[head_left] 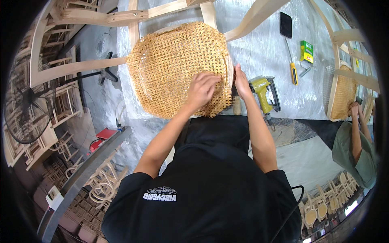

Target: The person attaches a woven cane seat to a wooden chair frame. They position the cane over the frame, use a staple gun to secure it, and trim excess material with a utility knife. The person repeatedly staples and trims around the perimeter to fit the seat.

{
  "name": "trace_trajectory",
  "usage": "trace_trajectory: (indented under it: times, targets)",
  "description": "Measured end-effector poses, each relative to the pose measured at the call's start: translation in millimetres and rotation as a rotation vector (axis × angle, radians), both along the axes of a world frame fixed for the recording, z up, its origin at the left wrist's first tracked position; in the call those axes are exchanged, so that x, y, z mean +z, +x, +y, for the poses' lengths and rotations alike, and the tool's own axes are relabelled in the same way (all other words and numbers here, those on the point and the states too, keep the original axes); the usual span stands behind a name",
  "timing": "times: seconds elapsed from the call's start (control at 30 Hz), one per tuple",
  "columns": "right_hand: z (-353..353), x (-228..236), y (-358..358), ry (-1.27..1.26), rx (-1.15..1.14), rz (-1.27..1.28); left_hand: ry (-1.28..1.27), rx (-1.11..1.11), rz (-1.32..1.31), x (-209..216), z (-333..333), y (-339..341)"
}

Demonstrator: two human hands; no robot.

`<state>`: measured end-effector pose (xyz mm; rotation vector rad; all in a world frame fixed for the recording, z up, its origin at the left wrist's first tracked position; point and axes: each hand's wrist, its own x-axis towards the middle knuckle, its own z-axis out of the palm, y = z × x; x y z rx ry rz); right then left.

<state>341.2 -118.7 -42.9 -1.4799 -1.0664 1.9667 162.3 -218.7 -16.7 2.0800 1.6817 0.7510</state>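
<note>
A sheet of woven cane webbing (174,69) lies over the seat of a pale wooden chair (121,17), which rests on its back on the table. The sheet's trimmed edges are ragged and overhang the seat. My left hand (202,90) is closed, its bent fingertips pinching the webbing near the right rim. Against the seat's right side is my right hand (242,84), its fingers stretched forward. A dark patch beside its palm cannot be made out. Just right of that hand lies a green nail gun (264,94). A short wooden handle-like piece (237,106) sits at the table's near edge.
The table (259,52) is wrapped in clear plastic. On it are a black phone (285,25), a yellow-handled screwdriver (293,73), a green-yellow box (306,52) and staple strips. At right, another person (354,146) works on a cane chair. A black fan (30,105) stands left.
</note>
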Motion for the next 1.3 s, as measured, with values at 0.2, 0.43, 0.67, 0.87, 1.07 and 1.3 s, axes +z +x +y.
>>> trace_trajectory:
  times: [0.2,0.43,0.67,0.87,1.07,1.3]
  targets:
    - [-35,-19,22,-0.058,-0.196,0.037,0.117,-0.419,0.266,50,101,-31]
    - [-67,-13,19,0.014,-0.469,0.054,-0.023,-1.034,0.575,49,189,-7]
    - [-91,5,96,0.563,-0.489,-0.794,-0.141,-1.102,0.653,33,202,4]
    - [-91,-3,103,0.254,-0.514,-0.933,-0.187,-1.107,0.604,33,208,9]
    - [-79,-12,95,0.370,-0.531,-1.003,-0.208,-1.102,0.621,32,206,8]
    - [-54,-53,95,-0.317,-1.466,0.152,-0.237,-1.099,0.640,35,208,13]
